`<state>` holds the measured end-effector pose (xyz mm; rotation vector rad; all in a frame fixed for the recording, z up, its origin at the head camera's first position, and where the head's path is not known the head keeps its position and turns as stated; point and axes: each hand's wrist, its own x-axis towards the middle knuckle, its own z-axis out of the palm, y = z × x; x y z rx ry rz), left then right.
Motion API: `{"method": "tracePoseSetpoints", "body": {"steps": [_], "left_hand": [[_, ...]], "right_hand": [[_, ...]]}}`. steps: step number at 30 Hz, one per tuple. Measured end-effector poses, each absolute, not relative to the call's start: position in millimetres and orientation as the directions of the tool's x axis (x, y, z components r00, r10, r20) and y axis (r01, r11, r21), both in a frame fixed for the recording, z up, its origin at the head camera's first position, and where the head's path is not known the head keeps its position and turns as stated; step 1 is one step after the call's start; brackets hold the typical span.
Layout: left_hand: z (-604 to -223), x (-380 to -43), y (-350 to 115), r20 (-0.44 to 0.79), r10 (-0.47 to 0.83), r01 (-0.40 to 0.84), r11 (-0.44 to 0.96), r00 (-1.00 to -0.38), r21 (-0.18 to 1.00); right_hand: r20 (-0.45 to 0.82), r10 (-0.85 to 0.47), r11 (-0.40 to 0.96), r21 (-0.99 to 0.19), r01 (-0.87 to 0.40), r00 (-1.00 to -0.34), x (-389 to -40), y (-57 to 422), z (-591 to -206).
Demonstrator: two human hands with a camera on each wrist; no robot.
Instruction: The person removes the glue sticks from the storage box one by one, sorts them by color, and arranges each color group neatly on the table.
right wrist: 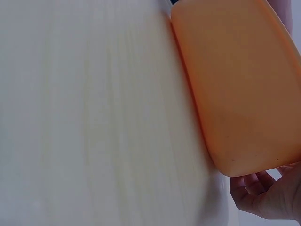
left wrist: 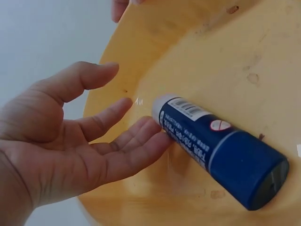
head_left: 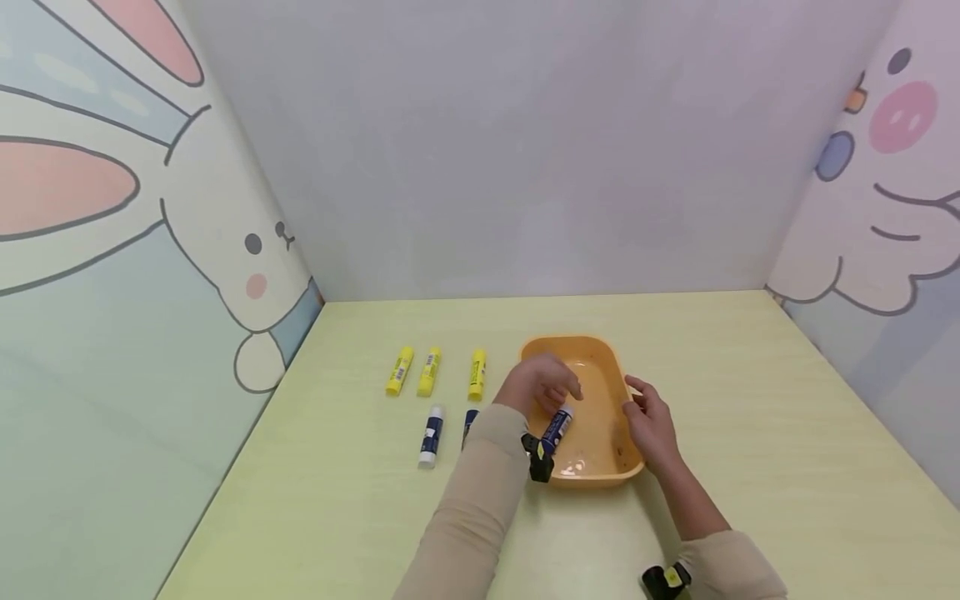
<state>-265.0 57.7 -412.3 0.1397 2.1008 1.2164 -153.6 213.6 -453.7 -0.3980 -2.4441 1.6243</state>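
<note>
An orange plastic basin (head_left: 600, 479) stands on the table. Inside it lies a blue glue stick (left wrist: 225, 150) with a white end, tilted against the basin's left side. My left hand (head_left: 543, 383) reaches over the basin's left rim, its fingers (left wrist: 136, 160) loosely bent and parted. One fingertip touches or nearly touches the stick's white end; nothing is gripped there. At the opposite rim my right hand (head_left: 654, 425) holds the basin's right side, its curled fingers (right wrist: 254, 183) at the outer wall in the right wrist view.
Left of the basin lie three yellow glue sticks (head_left: 430, 372) in a row. Nearer are a blue glue stick (head_left: 431, 436) with white ends and another blue stick (head_left: 469, 419), partly hidden by the left sleeve. Grey back wall (head_left: 525, 167) and cartoon-printed side walls (head_left: 247, 275) enclose the table.
</note>
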Motion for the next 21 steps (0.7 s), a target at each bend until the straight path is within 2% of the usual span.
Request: {"method": "tracePoseSetpoints", "body": {"steps": [7, 16, 21], "left_hand": [[-420, -276, 53, -0.605, 0.493, -0.297, 0.567, -0.626, 0.769], [-426, -280, 56, -0.66, 0.597, -0.327, 0.577, -0.456, 0.748], [-424, -274, 55, -0.71, 0.57, -0.341, 0.626, -0.414, 0.702]], "right_hand": [[0.001, 0.319, 0.367, -0.922, 0.123, -0.948, -152, 213, -453], [0.005, 0.325, 0.376, -0.918, 0.124, -0.946, -154, 213, -452], [0.001, 0.326, 0.368, -0.922, 0.126, -0.945, -154, 213, -452]]}}
